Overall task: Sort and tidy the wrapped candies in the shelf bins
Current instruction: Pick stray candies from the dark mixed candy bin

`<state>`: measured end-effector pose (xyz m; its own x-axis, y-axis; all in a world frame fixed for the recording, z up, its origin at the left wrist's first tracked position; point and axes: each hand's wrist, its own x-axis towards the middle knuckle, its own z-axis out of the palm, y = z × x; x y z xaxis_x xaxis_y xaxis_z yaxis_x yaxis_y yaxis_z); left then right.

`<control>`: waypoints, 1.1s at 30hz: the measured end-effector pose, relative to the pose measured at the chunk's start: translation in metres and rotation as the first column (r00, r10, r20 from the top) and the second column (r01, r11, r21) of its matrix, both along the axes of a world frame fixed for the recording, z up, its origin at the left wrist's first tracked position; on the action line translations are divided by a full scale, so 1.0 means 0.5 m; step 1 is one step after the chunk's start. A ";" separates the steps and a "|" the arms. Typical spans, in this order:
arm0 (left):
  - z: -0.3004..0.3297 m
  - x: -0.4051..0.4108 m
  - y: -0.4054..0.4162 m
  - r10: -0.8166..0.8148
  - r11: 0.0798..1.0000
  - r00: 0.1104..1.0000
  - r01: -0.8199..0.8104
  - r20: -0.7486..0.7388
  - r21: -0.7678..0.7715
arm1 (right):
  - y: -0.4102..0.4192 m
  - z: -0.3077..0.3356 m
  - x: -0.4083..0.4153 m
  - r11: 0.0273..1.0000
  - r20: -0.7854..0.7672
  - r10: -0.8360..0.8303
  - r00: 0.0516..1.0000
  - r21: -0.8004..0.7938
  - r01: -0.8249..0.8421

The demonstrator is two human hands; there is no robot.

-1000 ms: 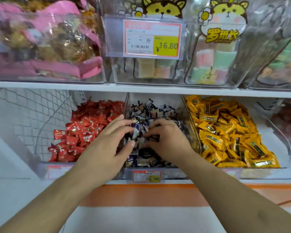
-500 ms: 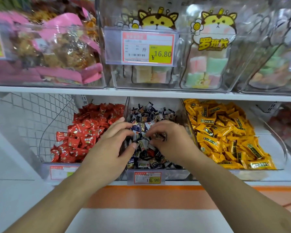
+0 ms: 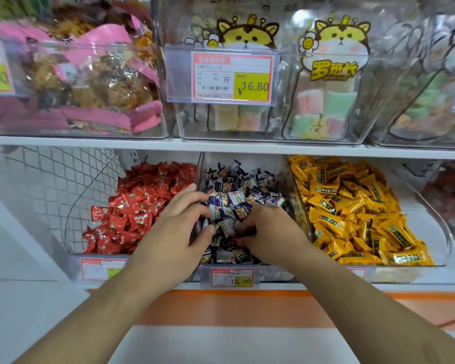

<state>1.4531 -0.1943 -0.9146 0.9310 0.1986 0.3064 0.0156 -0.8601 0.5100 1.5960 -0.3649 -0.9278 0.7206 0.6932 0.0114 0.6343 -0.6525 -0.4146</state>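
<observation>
Left hand (image 3: 176, 227) palm down, fingers loosely spread, right hand (image 3: 271, 232) fingers curled under, forearms converging

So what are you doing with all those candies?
A person is tidying the middle bin of dark blue and white wrapped candies. Both hands are down in the pile: the left hand lies on its left side, and the right hand has its fingers curled into the candies near the front. The red candies and yellow candies sit untouched in bins on either side.
</observation>
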 end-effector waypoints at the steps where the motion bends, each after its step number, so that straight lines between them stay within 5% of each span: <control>1: -0.001 0.000 0.000 -0.002 1.000 1.000 0.002 0.002 -0.001 | 0.000 -0.002 0.001 1.000 0.005 -0.003 1.000 0.002 0.003; 15: 0.011 -0.003 -0.003 0.017 1.000 1.000 -0.017 0.020 -0.024 | -0.023 0.056 -0.014 0.988 -0.086 -0.031 0.996 0.149 0.043; 24: 0.076 -0.034 -0.014 -0.037 0.998 0.999 0.039 0.039 -0.045 | -0.025 0.140 -0.073 0.913 -0.494 0.111 0.863 0.393 0.108; 28: 0.085 -0.050 0.005 0.076 0.993 0.995 -0.069 0.067 -0.092 | -0.018 0.148 -0.085 0.863 -0.604 0.132 0.786 0.461 0.209; 33: 0.074 -0.056 0.077 0.359 0.932 0.925 -0.348 0.122 -0.102 | -0.022 0.119 -0.065 0.816 -0.537 -0.008 0.844 0.484 0.316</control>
<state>1.4248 -0.1559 -0.8777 0.7464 0.5350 0.3958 0.2373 -0.7696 0.5928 1.5633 -0.3760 -0.8681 0.8320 0.5531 -0.0433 0.1492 -0.2982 -0.9427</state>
